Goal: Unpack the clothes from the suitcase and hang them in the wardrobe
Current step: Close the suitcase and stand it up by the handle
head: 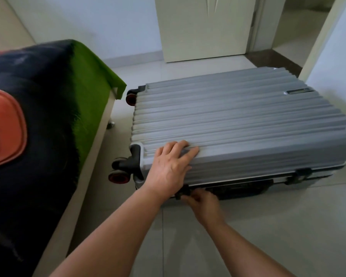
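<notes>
1. The suitcase (238, 120), silver and ribbed, lies flat on the floor with its lid down.
2. The left hand (172, 166) rests on the suitcase's near left corner, its fingers straight and spread over the lid edge, gripping nothing.
3. The right hand (204, 204) is at the suitcase's near side wall, its fingers curled on a black latch (183, 191).
4. The wheels (118, 174) stick out from the suitcase's left end.
5. A bed (92, 76) stands left of the suitcase, and a door (204, 27) stands beyond it.
</notes>
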Tool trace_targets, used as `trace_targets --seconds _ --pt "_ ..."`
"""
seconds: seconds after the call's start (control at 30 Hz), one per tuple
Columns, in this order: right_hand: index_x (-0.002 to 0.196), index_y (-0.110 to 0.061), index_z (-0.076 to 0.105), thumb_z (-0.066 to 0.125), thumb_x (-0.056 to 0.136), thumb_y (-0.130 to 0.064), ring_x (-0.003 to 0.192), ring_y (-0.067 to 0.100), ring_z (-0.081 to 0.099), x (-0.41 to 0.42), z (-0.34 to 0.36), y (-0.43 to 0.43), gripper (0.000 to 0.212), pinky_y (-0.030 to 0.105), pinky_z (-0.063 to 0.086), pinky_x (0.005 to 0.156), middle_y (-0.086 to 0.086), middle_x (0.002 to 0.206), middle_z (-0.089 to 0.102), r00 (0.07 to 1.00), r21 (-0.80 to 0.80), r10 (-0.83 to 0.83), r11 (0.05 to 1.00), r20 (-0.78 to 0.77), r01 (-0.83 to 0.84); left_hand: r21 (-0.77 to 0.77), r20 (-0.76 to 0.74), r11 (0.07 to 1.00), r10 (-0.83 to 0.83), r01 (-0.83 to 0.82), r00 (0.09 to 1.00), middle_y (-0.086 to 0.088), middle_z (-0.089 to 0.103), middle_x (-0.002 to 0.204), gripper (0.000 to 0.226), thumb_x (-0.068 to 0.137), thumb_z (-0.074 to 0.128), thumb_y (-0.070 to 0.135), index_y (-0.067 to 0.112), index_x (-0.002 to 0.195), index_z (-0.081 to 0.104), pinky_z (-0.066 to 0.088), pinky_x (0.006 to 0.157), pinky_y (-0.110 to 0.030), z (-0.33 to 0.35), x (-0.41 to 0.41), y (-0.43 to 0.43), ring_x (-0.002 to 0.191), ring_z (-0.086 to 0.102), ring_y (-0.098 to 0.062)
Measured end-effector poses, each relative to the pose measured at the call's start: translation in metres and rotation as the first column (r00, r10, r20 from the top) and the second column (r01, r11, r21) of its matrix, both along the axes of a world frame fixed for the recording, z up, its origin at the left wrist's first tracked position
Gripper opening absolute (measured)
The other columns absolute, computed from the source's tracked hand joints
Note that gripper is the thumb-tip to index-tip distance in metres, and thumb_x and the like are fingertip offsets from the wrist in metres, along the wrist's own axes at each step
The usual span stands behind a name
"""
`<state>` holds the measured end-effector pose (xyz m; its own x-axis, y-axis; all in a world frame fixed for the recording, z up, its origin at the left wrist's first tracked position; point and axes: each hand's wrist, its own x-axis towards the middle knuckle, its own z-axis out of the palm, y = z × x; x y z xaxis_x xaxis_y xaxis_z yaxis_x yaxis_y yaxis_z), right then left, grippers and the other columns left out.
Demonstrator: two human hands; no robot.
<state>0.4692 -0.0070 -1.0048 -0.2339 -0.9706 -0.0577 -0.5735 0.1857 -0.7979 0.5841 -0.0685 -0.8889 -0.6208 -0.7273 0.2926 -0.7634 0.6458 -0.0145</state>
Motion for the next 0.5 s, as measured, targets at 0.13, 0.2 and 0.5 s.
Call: trace_targets --seconds 0.13,0.2,0.5 --pt "0.061 -0.019 0.054 0.072 0.079 -0.04 0.072 0.023 0.062 0.002 -0.006 -0.001 0.033 0.03 0.033 0.06 0.009 0.071 0.067 0.998 -0.014 -0.03 0.999 -0.048 0.03 -0.003 -0.029 1.0 -0.007 0.007 1.0 -0.006 0.055 0.124 0.047 0.082 0.043 0.031 0.023 0.126 0.057 0.046 0.083 -0.042 -0.003 0.001 0.0 0.108 0.052 -0.03" --pt "0.063 -0.017 0.058 0.07 0.08 -0.043 0.076 0.025 0.064 0.002 -0.006 -0.002 0.033 0.032 0.035 0.062 0.009 0.075 0.069 0.995 -0.013 -0.007 1.0 -0.095 0.006 -0.002 -0.039 1.0 -0.003 0.003 0.999 -0.005 0.055 0.123 0.047 0.081 0.043 0.031 0.023 0.125 0.057 0.046 0.082 -0.042 -0.003 0.001 0.001 0.108 0.052 -0.029" --pt "0.049 -0.019 0.06 0.066 0.062 -0.054 0.038 0.015 0.058 0.003 -0.02 -0.014 0.038 0.019 0.029 0.033 -0.001 0.045 0.061 0.858 -0.083 0.021 0.994 -0.513 -0.074 -0.014 -0.104 1.0 0.015 -0.016 0.994 -0.003 0.058 0.121 0.047 0.078 0.042 0.03 0.024 0.121 0.061 0.045 0.078 -0.039 -0.005 -0.001 0.002 0.106 0.055 -0.028"
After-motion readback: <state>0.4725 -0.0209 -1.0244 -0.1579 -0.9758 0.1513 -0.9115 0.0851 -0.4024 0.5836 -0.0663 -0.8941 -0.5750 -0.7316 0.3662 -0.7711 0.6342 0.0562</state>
